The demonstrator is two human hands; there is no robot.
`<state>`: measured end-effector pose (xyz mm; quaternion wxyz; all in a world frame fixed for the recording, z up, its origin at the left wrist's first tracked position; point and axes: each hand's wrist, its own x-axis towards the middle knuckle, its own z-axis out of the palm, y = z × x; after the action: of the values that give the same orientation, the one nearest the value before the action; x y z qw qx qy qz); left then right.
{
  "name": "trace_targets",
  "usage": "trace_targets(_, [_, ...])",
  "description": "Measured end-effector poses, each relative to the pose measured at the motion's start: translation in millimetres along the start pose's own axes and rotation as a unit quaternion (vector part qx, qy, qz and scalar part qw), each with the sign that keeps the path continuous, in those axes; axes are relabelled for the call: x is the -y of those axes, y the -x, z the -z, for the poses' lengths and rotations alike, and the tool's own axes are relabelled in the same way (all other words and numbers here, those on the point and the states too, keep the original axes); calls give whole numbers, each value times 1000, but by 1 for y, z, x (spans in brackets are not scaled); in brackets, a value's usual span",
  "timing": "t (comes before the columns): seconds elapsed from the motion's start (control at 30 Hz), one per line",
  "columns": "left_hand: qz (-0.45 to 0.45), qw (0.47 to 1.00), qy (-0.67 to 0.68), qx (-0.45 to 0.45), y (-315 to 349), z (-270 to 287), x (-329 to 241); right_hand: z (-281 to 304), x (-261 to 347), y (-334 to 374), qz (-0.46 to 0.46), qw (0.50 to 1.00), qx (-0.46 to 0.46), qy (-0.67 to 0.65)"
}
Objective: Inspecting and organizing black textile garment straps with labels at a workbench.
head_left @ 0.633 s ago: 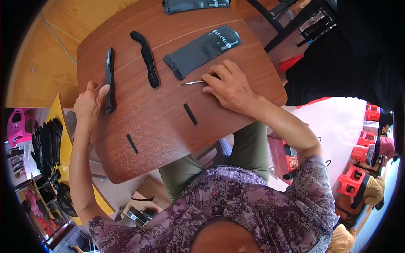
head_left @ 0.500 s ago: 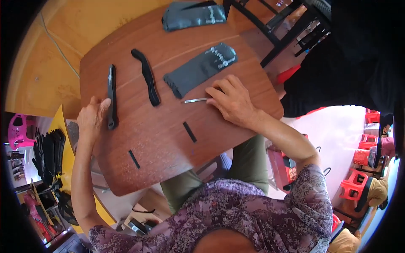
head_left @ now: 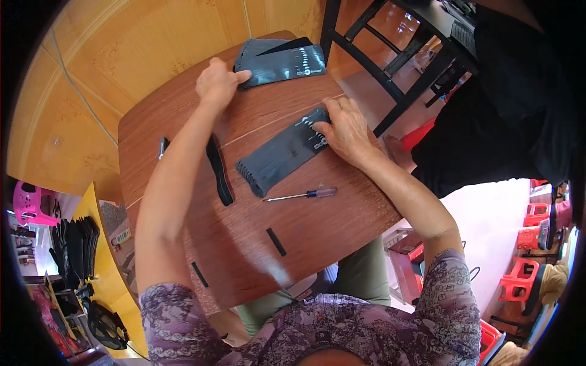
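My left hand point(head_left: 218, 83) reaches to the table's far side, its thumb stretched out to the left edge of a stack of dark grey printed sleeves point(head_left: 279, 66). My right hand point(head_left: 348, 129) lies with fingers spread over the right end of a nearer grey printed sleeve point(head_left: 284, 151). Below that sleeve a screwdriver point(head_left: 321, 193) with a clear purplish handle lies loose. A black curved strip point(head_left: 220, 174) rests left of the sleeve. My left forearm mostly covers a straight black bar point(head_left: 162, 148).
Two short black strips point(head_left: 276, 242) point(head_left: 199, 274) lie on the brown wooden table point(head_left: 244, 226) near its front edge. A yellow wooden panel point(head_left: 165, 49) stands behind it. A dark metal frame point(head_left: 384, 76) and a person in black point(head_left: 464, 140) are at the right.
My left hand has left the straight bar and moved to the far sleeves. My right hand has let go of the screwdriver and moved onto the nearer sleeve. The view has shifted.
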<state>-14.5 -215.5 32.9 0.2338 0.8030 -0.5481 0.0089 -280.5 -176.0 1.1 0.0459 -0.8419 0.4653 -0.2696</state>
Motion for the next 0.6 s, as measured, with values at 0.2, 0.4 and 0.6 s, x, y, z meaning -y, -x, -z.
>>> trace_targets(0.2, [19,999,-4,-32,-19,-36,-24,1,-11,-7,-44,993,37,-99])
trace_targets(0.4, [26,995,76,-56,-16,-37,-17,3,-16,-7,-74,985,47,-151])
trace_targets(0.6, [-12,955,296,-28,-13,-38,3,6,-15,-8,-120,970,68,-201])
